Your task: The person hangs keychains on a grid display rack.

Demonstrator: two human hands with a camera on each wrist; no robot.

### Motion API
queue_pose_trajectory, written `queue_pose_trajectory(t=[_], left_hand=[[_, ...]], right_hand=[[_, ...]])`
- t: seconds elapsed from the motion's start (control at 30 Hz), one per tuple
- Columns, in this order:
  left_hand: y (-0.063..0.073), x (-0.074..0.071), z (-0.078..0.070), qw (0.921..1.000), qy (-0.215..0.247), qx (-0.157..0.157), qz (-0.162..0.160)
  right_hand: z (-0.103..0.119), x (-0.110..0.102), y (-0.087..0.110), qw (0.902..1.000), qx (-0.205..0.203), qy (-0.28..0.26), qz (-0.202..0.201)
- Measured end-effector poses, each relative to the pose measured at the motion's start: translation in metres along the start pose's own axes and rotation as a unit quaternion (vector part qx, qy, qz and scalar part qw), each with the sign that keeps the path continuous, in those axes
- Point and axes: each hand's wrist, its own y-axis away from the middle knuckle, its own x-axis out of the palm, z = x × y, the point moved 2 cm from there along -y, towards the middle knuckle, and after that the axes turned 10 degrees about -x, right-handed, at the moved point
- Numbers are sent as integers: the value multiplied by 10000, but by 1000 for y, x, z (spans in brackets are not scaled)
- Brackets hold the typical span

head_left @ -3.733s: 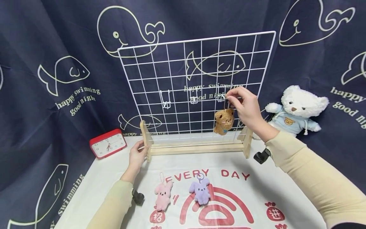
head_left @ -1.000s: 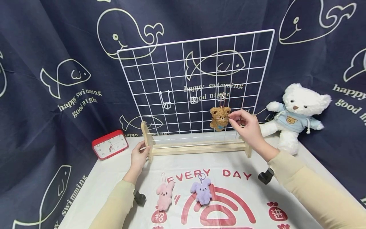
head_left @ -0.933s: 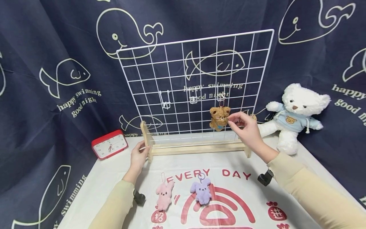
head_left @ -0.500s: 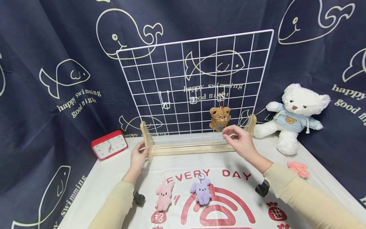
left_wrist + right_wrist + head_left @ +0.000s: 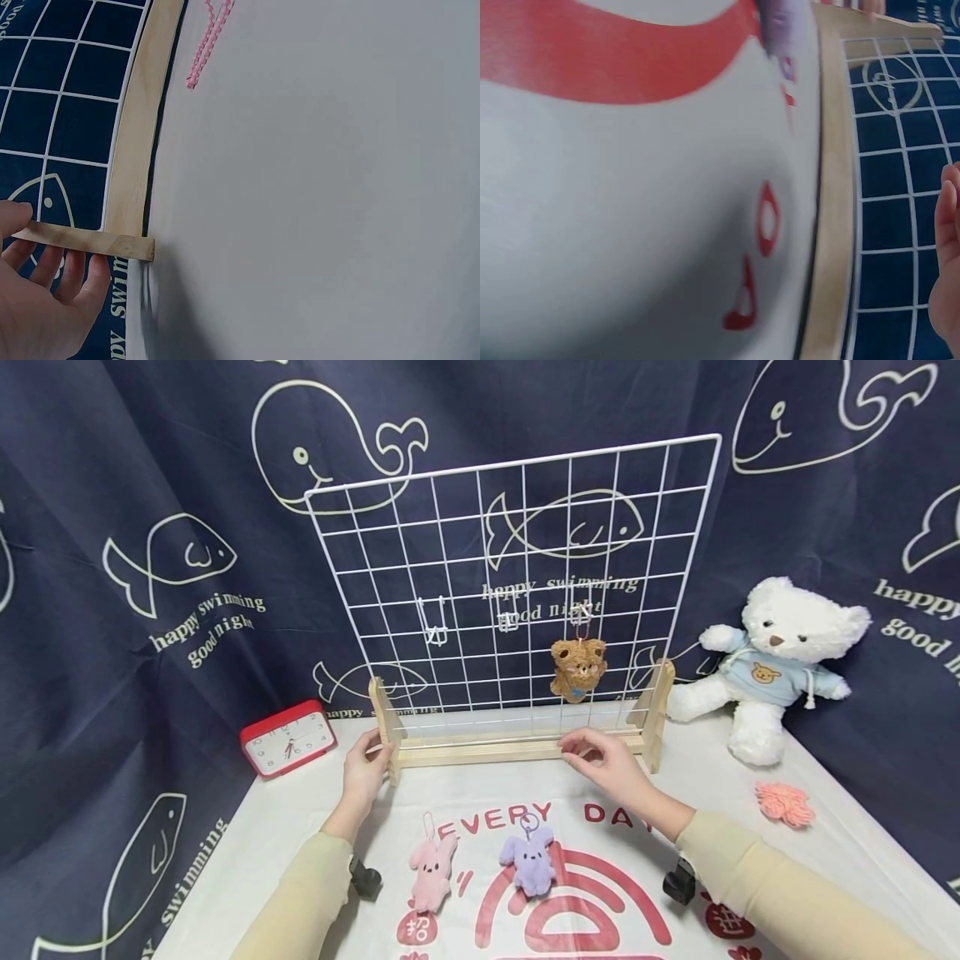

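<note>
A white wire grid (image 5: 502, 539) stands upright in a wooden stand (image 5: 517, 748). My left hand (image 5: 365, 768) grips the stand's left end piece (image 5: 82, 238), thumb on one side and fingers on the other. From the rightmost of several white hooks a brown bear keychain (image 5: 578, 672) hangs by its chain. My right hand (image 5: 603, 762) is below the bear, in front of the base bar, holding nothing, fingers loosely bent. Nearer on the table lie a pink bunny keychain (image 5: 432, 870) and a purple bunny keychain (image 5: 529, 864). The left hook (image 5: 436, 631) and middle hook (image 5: 508, 622) bear nothing.
A red alarm clock (image 5: 288, 739) stands left of the grid. At the right sit a white teddy bear (image 5: 772, 660) in a blue top and a coral-pink fluffy item (image 5: 783, 803). A dark curtain (image 5: 187, 435) hangs behind the white table (image 5: 300, 802).
My right hand let go of the bear keychain's chain, touched the bear's side, then moved down and left away from it. The coral item came into view. My left hand stayed on the stand.
</note>
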Motion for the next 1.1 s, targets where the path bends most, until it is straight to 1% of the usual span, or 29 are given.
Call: queue_pose_trajectory(t=[0.17, 0.27, 0.53, 0.63, 0.87, 0.93, 1.1], left_hand=[[0, 0, 1, 10000, 42, 42, -11], [-1, 1, 1, 10000, 59, 59, -23], [-1, 0, 2, 10000, -14, 28, -28], [-2, 1, 2, 10000, 25, -3, -3], [-3, 1, 0, 10000, 63, -54, 47], [-3, 1, 1, 9999, 67, -66, 50], [-2, 0, 2, 10000, 53, -71, 34]], right_hand=[[0, 13, 7, 9985, 47, -198, 505], [-1, 21, 11, 9969, 30, -207, 762], [-9, 41, 19, 9885, 16, -352, 1472], [-11, 47, 22, 9860, 23, -366, 1630], [-11, 56, 23, 9819, -162, -271, 1867], [-12, 59, 23, 9797, -146, -283, 1981], [-14, 64, 23, 9744, 90, -291, 2228]])
